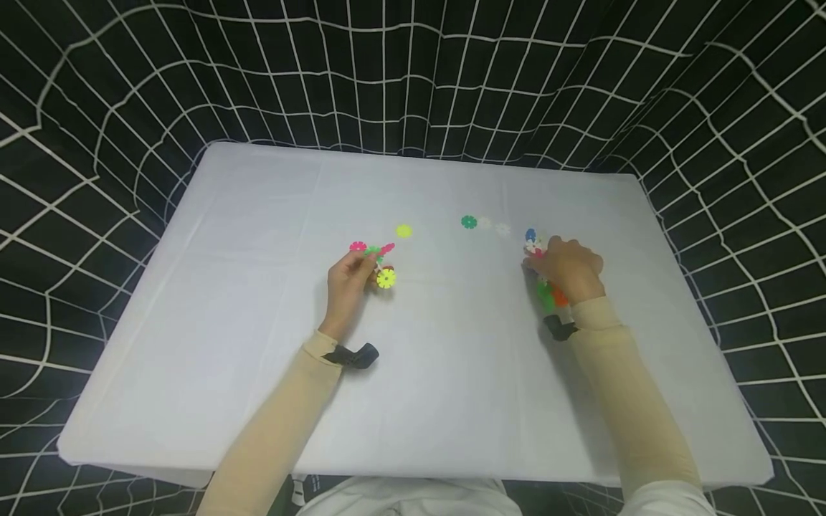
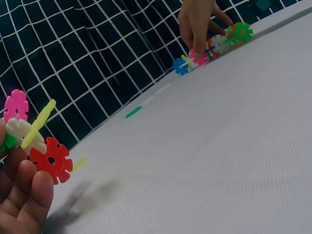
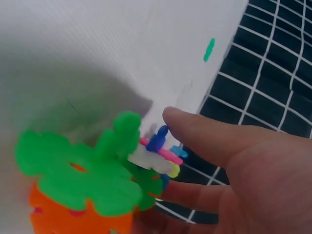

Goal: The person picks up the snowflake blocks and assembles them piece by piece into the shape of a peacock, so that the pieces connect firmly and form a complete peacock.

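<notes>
My left hand [image 1: 348, 287] holds a small cluster of interlocking plastic snowflake discs above the table, left of centre. It joins pink [image 2: 16, 105], white [image 2: 22, 130], yellow [image 1: 386, 278] and red [image 2: 51, 160] discs, with a green one [image 1: 373, 252] close to the fingers. At the right, my right hand [image 1: 571, 269] reaches over a larger group of discs. Blue [image 1: 530, 235], pink [image 2: 199, 57] and white pieces lie by its thumb and fingers; green [image 3: 83, 175] and orange [image 3: 78, 214] ones sit under the wrist. Thumb and fingers flank this group, but whether they pinch it is unclear.
Single discs lie flat on the white table [image 1: 445, 373]: a yellow one [image 1: 404, 231], a green one [image 1: 469, 222], and two white ones [image 1: 502, 228] hard to see against the cloth. Dark cloth behind white netting [image 1: 413, 79] surrounds the table's back and sides.
</notes>
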`<state>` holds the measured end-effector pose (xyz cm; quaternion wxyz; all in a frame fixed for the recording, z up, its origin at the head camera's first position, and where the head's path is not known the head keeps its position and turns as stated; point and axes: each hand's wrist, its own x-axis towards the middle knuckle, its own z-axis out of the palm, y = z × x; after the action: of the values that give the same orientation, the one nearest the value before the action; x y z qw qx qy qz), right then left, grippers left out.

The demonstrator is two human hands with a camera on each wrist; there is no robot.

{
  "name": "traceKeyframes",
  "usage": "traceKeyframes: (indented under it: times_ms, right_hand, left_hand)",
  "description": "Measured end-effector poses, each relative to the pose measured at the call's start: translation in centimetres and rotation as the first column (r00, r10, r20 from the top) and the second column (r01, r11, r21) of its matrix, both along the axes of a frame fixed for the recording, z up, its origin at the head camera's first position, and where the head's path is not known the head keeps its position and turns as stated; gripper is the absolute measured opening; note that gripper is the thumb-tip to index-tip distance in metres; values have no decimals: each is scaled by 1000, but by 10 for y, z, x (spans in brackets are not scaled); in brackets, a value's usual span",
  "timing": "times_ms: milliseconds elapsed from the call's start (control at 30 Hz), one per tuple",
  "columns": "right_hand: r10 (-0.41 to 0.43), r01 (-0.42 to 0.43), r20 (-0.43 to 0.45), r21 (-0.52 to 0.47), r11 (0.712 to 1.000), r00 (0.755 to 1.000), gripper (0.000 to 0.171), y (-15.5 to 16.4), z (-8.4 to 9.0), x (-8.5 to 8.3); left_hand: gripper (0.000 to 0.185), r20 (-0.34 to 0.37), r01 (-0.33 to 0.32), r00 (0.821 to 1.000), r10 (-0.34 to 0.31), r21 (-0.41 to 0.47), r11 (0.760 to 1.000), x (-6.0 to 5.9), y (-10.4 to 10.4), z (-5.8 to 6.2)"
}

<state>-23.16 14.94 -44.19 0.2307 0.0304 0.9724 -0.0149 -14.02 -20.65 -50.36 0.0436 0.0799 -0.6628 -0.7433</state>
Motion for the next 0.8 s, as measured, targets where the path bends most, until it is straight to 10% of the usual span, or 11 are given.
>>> traceKeyframes:
  times_ms: [533, 800]
  right_hand:
    - [258, -280, -131, -192, 941, 957, 48, 7, -11, 11]
    - [233, -282, -247, -187, 941, 941, 52, 14, -16, 21]
  left_hand:
    - [26, -51, 2, 999, -3, -13, 1000, -7, 0, -22]
    - [28, -45, 5, 999, -5, -4, 1000, -7, 1, -21]
